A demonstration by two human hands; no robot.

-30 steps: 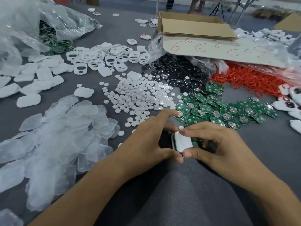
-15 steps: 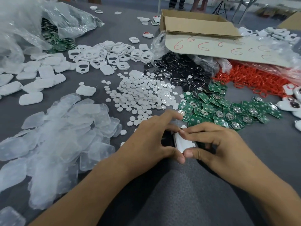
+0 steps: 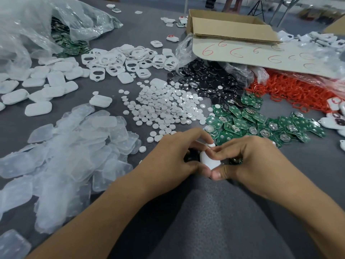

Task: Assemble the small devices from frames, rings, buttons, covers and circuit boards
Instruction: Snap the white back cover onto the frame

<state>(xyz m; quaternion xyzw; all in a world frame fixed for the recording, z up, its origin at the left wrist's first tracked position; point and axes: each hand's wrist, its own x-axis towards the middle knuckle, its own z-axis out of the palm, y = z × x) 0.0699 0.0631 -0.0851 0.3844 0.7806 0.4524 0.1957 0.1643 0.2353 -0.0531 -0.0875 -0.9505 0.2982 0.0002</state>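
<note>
Both my hands meet at the table's near middle around one small white device (image 3: 210,160). My left hand (image 3: 173,156) grips its left side with curled fingers and thumb. My right hand (image 3: 248,161) pinches its right side between forefinger and thumb. Just beyond lie green circuit boards (image 3: 261,124), white round buttons (image 3: 164,109), black discs (image 3: 209,81) and red rings (image 3: 291,92). White frames (image 3: 128,60) and white covers (image 3: 46,85) are spread at the back left. Clear soft covers (image 3: 74,146) are heaped at my left.
An open cardboard box (image 3: 233,28) with a sheet marked in red sixes stands at the back right. A crumpled plastic bag (image 3: 37,25) holding more green boards fills the far left corner. Finished white devices (image 3: 334,122) lie at the right edge.
The white device has tilted between my fingers and my two hands have closed in tighter around it. The view has shifted slightly; the piles stay put.
</note>
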